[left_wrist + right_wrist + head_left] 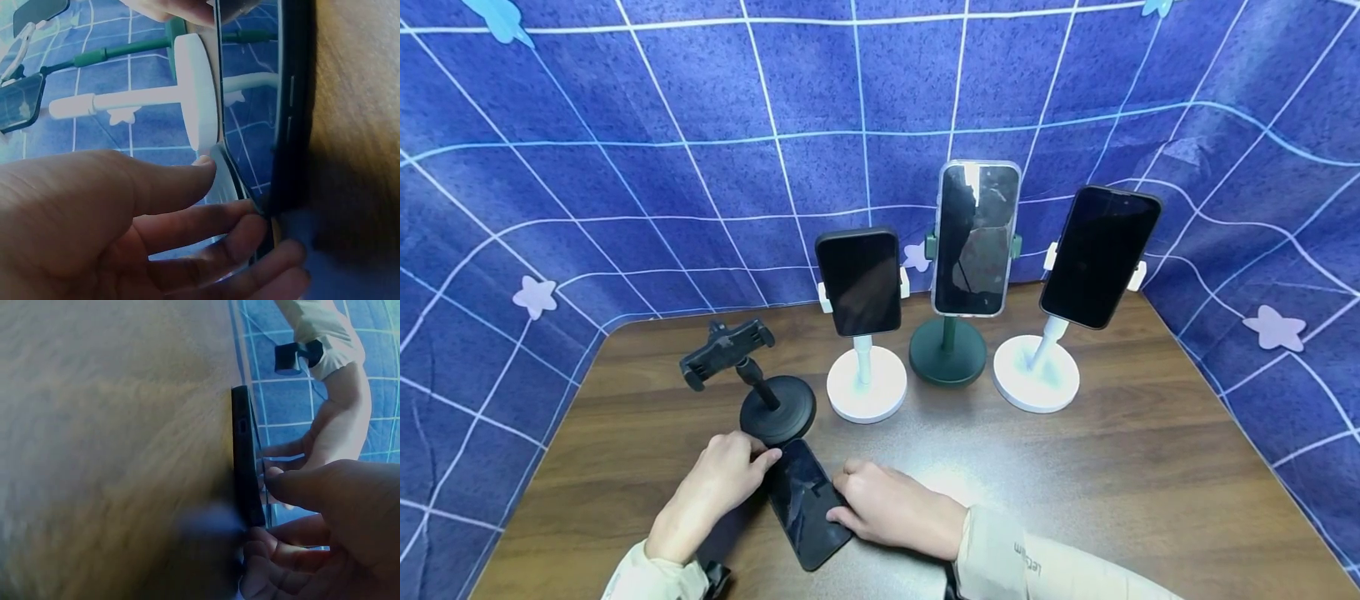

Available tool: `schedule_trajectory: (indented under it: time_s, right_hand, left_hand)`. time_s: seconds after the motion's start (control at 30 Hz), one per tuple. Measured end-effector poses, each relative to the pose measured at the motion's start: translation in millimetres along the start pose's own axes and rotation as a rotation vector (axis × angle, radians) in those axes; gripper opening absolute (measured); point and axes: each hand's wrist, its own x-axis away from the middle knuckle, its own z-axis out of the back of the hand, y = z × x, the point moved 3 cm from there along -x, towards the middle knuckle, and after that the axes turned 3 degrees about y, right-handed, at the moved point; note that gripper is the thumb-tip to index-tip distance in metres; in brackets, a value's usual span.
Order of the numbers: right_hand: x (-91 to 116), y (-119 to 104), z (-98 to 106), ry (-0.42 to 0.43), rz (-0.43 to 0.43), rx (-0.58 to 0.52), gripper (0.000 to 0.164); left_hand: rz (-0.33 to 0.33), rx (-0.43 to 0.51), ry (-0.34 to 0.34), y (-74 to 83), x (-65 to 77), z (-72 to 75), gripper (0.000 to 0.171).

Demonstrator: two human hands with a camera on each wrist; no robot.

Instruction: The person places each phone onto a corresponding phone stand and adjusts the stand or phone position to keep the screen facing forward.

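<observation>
A black phone lies flat, screen up, on the wooden table, directly in front of the empty black stand. The left hand pinches the phone's far left edge with curled fingertips, and the right hand grips its right edge, fingers curled at the rim and thumb above the screen. Behind, three further phones stand clamped upright: one on a white stand, one on a green stand, one on a second white stand.
</observation>
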Motion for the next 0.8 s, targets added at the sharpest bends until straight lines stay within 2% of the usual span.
schedule_trajectory:
  time_s: [0.1,0.23,0.43,0.8]
  right_hand:
    - [1,-2,0,-0.029,-0.008,-0.035,0.025]
    - [2,-3,1,-0.072,-0.037,-0.124,0.031]
    - [7,-3,2,-0.127,-0.065,-0.192,0.053]
    - [0,1,-2,-0.086,-0.022,-0.191,0.065]
  left_hand:
    - [0.02,-0.005,-0.024,-2.4,0.2,-1.9,0.016]
    - [0.016,-0.004,-0.017,-3.4,0.7,-3.4,0.014]
    - [0.004,-0.007,-0.012,0.0,-1.6,-8.9,0.012]
    - [0.085,-0.041,0.009,2.0,0.2,-9.3,0.015]
